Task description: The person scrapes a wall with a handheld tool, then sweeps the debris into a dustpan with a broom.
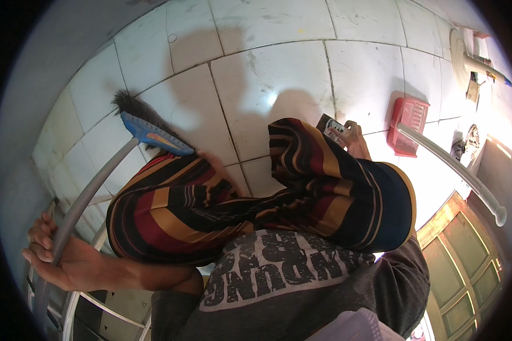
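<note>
Well, the left hand (pixel 54 254) is wrapped round the grey handle of the blue broom (pixel 99 181), whose head sits right by the left knee of the striped trousers (pixel 165 211) — loosen those fingers and the whole length could topple onto the leg. Over by the right knee, the right hand (pixel 356 140) seems to pinch a small packet (pixel 330 126), partly hidden; a weak pinch could drop it. And the red dustpan (pixel 411 120), just beyond — one careless elbow against its long handle might tip it.
</note>
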A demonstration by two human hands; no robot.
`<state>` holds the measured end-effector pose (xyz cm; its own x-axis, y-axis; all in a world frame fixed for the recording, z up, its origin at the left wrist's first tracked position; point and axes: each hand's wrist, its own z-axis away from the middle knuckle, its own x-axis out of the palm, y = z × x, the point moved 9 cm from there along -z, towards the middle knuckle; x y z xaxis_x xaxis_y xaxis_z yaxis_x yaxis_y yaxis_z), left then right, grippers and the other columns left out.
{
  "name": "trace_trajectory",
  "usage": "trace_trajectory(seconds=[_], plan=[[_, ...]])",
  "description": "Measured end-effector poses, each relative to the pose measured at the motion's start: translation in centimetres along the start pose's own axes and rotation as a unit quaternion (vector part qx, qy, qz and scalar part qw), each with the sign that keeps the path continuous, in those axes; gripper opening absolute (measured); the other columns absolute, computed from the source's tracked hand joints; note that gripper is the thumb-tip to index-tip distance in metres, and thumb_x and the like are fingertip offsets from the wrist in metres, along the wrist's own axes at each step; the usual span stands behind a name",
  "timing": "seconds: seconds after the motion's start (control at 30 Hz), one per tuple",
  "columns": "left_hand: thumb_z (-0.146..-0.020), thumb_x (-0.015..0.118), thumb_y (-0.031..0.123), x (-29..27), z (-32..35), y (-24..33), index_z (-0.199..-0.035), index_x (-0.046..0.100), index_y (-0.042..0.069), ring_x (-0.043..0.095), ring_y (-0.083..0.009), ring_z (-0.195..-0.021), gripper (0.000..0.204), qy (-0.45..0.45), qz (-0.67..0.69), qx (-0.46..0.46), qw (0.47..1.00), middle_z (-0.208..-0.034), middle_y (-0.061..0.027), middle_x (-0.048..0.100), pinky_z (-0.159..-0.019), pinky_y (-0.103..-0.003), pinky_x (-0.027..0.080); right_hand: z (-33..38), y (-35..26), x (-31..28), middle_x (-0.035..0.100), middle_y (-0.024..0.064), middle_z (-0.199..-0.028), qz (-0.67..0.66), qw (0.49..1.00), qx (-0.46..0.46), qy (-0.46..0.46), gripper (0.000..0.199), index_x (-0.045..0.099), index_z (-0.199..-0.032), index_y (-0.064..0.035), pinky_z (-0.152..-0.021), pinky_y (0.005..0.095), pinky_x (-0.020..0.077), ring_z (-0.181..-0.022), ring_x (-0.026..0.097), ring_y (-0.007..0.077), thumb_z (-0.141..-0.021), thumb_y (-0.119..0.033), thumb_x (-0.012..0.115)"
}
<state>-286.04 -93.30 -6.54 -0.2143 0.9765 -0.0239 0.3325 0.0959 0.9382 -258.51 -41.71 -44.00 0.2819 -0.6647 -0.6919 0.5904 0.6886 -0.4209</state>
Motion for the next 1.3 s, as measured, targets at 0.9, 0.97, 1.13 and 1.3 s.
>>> trace_trajectory(seconds=[0.9,0.97,1.13,1.3], plan=[[-0.095,0.043,0.017,1.7,1.1,1.4,-0.066,0.038,0.009,0.046,-0.0191,-0.082,0.031,0.053,-0.09,0.014,0.994,-0.072,-0.0077,0.038,-0.101,-0.041,0.034,1.1,-7.7,3.8,0.041,0.0091,-0.14,0.281,0.909,-0.308,0.025,0.064,0.043,-0.137,-0.0154,-0.109,0.0385,0.0337,-0.127,0.041,0.0307,-0.076,-0.007,0.062],[-0.095,0.042,0.016,2.5,1.2,1.2,-0.065,0.038,0.01,0.044,-0.0187,-0.081,0.032,0.034,-0.068,0.003,0.997,-0.07,-0.0066,0.037,-0.102,-0.041,0.033,-0.4,-9.6,3.2,0.043,0.0085,-0.139,0.272,0.917,-0.287,0.056,0.059,0.044,-0.136,-0.0168,-0.107,0.0394,0.0362,-0.126,0.043,0.0313,-0.08,-0.009,0.058],[-0.095,0.042,0.015,3.0,1.1,1.7,-0.064,0.038,0.011,0.041,-0.017,-0.079,0.032,0.036,-0.102,0.01,0.994,-0.069,-0.0044,0.036,-0.098,-0.04,0.034,-1.1,-11.7,1.8,0.048,0.0131,-0.134,0.184,0.949,-0.251,0.037,0.047,0.051,-0.128,-0.0119,-0.101,0.0406,0.0425,-0.121,0.047,0.0335,-0.081,-0.006,0.056],[-0.096,0.04,0.016,2.7,1.0,1.4,-0.066,0.037,0.011,0.039,-0.0162,-0.077,0.031,0.033,-0.021,-0.011,0.999,-0.069,-0.005,0.036,-0.089,-0.039,0.031,0.3,-9.3,1.0,0.048,0.0135,-0.133,0.145,0.952,-0.242,0.122,0.043,0.054,-0.125,-0.0127,-0.096,0.042,0.0464,-0.12,0.048,0.0361,-0.082,-0.011,0.058]])
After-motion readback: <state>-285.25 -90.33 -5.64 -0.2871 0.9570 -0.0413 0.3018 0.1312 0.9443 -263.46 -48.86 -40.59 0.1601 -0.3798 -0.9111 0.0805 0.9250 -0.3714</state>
